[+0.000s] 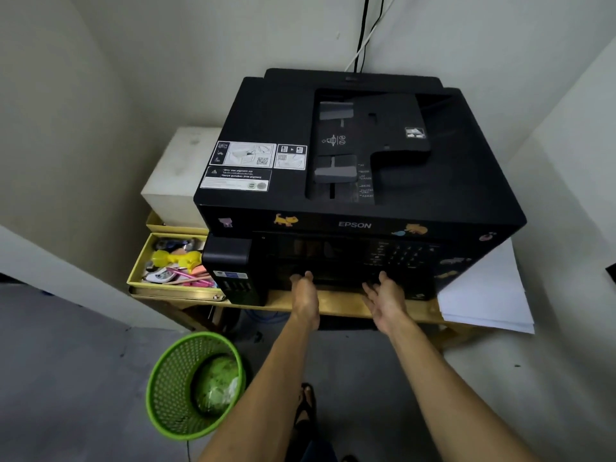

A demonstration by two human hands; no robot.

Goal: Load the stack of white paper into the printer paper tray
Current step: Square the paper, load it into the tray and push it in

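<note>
Head view: both open hands, left hand (305, 300) and right hand (386, 300), reach the printer (360, 168) front.

1. Wooden table (340, 305) stood in a wall corner; its front edge showed bare below the printer.
2. Black printer (360, 155) sat directly on the table and covered most of it.
3. Stack of white paper (483, 295) lay on the table's right end, beside the printer, overhanging the edge.
4. Yellow tray (140, 265) of small stationery sat at the left end, a white box (176, 175) behind it.
5. Green mesh bin (190, 385) stood on the grey floor (66, 361), left of the table front.
</note>
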